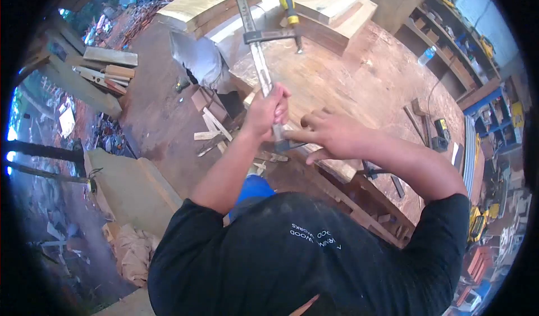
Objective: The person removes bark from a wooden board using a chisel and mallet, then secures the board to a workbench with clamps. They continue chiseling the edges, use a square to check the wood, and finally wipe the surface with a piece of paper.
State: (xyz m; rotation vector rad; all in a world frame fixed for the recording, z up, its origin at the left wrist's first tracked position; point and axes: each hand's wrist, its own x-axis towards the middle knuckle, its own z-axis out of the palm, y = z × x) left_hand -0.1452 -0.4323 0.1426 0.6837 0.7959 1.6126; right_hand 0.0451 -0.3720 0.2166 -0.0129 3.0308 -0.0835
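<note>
A bar clamp (259, 63) with a yellow and black handle stands out at a slant over the wooden workbench (365, 91). My left hand (268, 114) is wrapped round the lower part of its metal bar. The sliding jaw and handle are at the far end, above the hand. Close to the clamp's lower end, my right hand (331, 133) has its fingers stretched out and apart, the index fingertip right at the bar. The dark fixed jaw (287, 145) shows just below those fingers. Beneath both hands runs the edge of a wooden board (337, 167).
Thick wood blocks (331, 7) and stacked planks (208, 7) sit at the bench's far side. A yellow and black power tool (442, 131) and a plastic bottle (426, 55) rest on the right. Wood offcuts (216, 128) litter the floor at left; shelves (443, 41) line the wall.
</note>
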